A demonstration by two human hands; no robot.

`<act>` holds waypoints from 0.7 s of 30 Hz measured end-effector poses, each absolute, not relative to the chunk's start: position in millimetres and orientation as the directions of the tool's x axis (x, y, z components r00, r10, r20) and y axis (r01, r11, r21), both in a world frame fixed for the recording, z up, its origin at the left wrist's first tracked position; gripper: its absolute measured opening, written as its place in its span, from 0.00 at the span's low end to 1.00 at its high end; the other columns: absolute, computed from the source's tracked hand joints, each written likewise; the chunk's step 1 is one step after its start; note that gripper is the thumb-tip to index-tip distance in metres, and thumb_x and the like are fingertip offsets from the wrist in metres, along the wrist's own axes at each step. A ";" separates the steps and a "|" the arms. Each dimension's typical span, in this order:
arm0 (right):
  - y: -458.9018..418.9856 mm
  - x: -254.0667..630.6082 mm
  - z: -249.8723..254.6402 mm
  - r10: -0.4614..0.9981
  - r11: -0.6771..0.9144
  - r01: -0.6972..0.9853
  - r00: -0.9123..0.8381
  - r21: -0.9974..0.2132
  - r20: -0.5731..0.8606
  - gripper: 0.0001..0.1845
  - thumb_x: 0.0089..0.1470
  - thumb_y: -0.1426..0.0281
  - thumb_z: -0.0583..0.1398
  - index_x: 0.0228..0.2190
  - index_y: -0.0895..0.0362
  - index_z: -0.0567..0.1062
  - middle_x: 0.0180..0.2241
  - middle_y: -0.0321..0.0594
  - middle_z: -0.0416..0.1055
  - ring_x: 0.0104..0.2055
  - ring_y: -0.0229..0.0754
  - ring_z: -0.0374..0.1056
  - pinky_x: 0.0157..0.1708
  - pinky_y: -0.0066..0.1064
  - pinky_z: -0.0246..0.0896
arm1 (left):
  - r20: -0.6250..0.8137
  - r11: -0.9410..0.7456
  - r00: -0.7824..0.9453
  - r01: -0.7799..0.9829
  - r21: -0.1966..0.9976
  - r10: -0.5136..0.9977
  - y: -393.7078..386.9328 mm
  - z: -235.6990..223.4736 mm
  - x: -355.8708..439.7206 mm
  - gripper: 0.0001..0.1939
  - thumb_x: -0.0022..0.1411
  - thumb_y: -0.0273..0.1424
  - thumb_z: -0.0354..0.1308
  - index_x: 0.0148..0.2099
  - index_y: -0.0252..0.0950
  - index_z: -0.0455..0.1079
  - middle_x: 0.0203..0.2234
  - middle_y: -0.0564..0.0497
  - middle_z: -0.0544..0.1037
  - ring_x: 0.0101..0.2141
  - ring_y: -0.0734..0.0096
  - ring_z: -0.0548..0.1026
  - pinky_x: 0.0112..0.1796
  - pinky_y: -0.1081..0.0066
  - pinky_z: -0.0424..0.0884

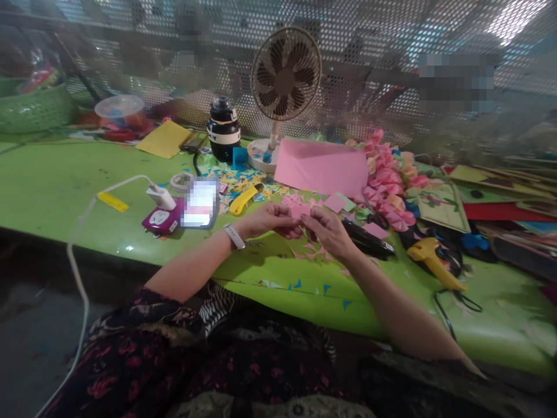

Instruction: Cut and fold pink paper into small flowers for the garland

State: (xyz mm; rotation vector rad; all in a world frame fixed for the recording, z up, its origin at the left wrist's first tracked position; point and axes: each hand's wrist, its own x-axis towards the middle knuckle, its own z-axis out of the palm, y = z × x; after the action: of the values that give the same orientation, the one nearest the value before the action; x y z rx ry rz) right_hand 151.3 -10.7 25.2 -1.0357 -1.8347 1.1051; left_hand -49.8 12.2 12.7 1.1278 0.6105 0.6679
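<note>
Between my two hands is a small piece of pink paper [300,211]. My left hand [274,220] pinches its left side, and my right hand [322,227] pinches the right side. Pink paper scraps [311,251] lie on the green table [252,273] beneath my hands. A black stapler [369,239] rests just right of my right hand, with a small pink paper square [376,231] beside it. Left of my left hand lies a yellow cutter knife [245,199]. Behind my hands is a large pink sheet [322,166].
A fan [285,81] and a dark bottle [223,136] stand at the back. Pink paper flowers [387,180] are heaped to the right, near a yellow glue gun [435,264]. At left are a phone [200,202] and a purple power socket [161,220] with a white cable [72,261].
</note>
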 end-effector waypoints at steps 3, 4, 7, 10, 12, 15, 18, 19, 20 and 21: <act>-11.1 151.4 26.8 0.910 0.266 0.228 -0.380 -0.937 0.166 0.29 0.54 0.42 0.62 0.23 0.54 0.65 0.16 0.29 0.62 0.17 0.33 0.57 0.20 0.28 0.53 | -0.103 0.274 0.651 -0.165 0.948 0.752 12.8 13.1 -51.0 0.13 0.55 0.33 0.72 0.37 0.29 0.76 0.30 0.46 0.84 0.28 0.74 0.81 0.39 0.68 0.78; -11.4 151.2 27.4 0.911 0.266 0.226 -0.378 -0.937 0.167 0.29 0.54 0.42 0.62 0.23 0.54 0.66 0.16 0.29 0.62 0.17 0.33 0.57 0.20 0.28 0.53 | -0.101 0.269 0.650 -0.165 0.949 0.753 13.2 13.0 -51.4 0.13 0.56 0.33 0.72 0.37 0.29 0.76 0.30 0.45 0.84 0.28 0.74 0.81 0.40 0.67 0.78; -11.7 150.2 28.4 0.909 0.289 0.251 -0.376 -0.924 0.182 0.29 0.54 0.41 0.61 0.24 0.54 0.66 0.16 0.29 0.61 0.17 0.32 0.56 0.20 0.28 0.53 | -0.095 0.264 0.653 -0.165 0.950 0.751 15.7 10.5 -52.1 0.14 0.56 0.34 0.72 0.37 0.28 0.76 0.31 0.44 0.84 0.29 0.73 0.81 0.42 0.66 0.78; -8.4 149.6 25.9 0.914 0.302 0.292 -0.360 -0.908 0.188 0.30 0.54 0.40 0.60 0.24 0.54 0.65 0.16 0.28 0.61 0.17 0.32 0.56 0.20 0.28 0.53 | -0.102 0.275 0.630 -0.184 0.944 0.770 20.1 4.8 -51.9 0.16 0.53 0.35 0.74 0.35 0.29 0.75 0.30 0.45 0.84 0.29 0.74 0.81 0.39 0.68 0.78; -4.7 149.6 22.9 0.923 0.292 0.320 -0.340 -0.902 0.178 0.30 0.53 0.39 0.60 0.24 0.54 0.65 0.16 0.29 0.62 0.18 0.33 0.58 0.20 0.28 0.55 | -0.118 0.284 0.584 -0.202 0.937 0.803 23.1 0.7 -51.6 0.17 0.50 0.37 0.75 0.33 0.30 0.74 0.29 0.47 0.84 0.28 0.74 0.81 0.36 0.71 0.77; -0.7 149.6 19.9 0.936 0.263 0.341 -0.318 -0.903 0.153 0.31 0.52 0.38 0.59 0.24 0.53 0.65 0.16 0.30 0.63 0.17 0.34 0.59 0.20 0.28 0.56 | -0.144 0.293 0.550 -0.193 0.937 0.823 25.8 -2.9 -51.7 0.17 0.50 0.37 0.75 0.34 0.31 0.74 0.28 0.49 0.83 0.27 0.77 0.80 0.34 0.74 0.76; -0.5 149.3 19.5 0.937 0.264 0.357 -0.316 -0.896 0.150 0.30 0.54 0.39 0.58 0.25 0.53 0.65 0.16 0.30 0.64 0.18 0.34 0.60 0.21 0.28 0.57 | -0.130 0.258 0.524 -0.179 0.949 0.842 25.8 -3.1 -52.1 0.18 0.51 0.38 0.75 0.35 0.32 0.74 0.28 0.50 0.82 0.28 0.76 0.80 0.33 0.75 0.76; -0.8 149.1 19.3 0.935 0.268 0.363 -0.322 -0.892 0.150 0.29 0.55 0.40 0.58 0.25 0.53 0.65 0.17 0.30 0.64 0.18 0.34 0.61 0.21 0.28 0.57 | -0.119 0.239 0.505 -0.181 0.954 0.855 25.5 -2.8 -52.0 0.19 0.50 0.40 0.75 0.35 0.32 0.75 0.28 0.50 0.82 0.28 0.75 0.80 0.32 0.75 0.76; -1.1 148.9 18.6 0.933 0.271 0.369 -0.329 -0.889 0.148 0.28 0.56 0.41 0.58 0.25 0.53 0.65 0.17 0.30 0.64 0.18 0.34 0.61 0.21 0.28 0.58 | -0.107 0.218 0.483 -0.180 0.959 0.869 25.0 -2.4 -51.8 0.20 0.49 0.42 0.75 0.35 0.33 0.75 0.29 0.51 0.82 0.29 0.74 0.81 0.32 0.74 0.76; -1.1 148.6 17.5 0.931 0.276 0.377 -0.335 -0.884 0.148 0.27 0.57 0.43 0.58 0.25 0.53 0.65 0.17 0.31 0.65 0.19 0.35 0.62 0.21 0.28 0.58 | -0.094 0.194 0.458 -0.177 0.965 0.884 24.5 -2.0 -51.4 0.21 0.48 0.44 0.75 0.35 0.33 0.75 0.29 0.52 0.81 0.28 0.74 0.80 0.31 0.74 0.76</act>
State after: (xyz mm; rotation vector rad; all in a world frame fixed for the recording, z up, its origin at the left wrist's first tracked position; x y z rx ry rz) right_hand 148.6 -1.1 17.5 -1.1797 -1.8538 1.0155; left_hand -51.4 24.5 -2.0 1.1291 0.7833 0.8617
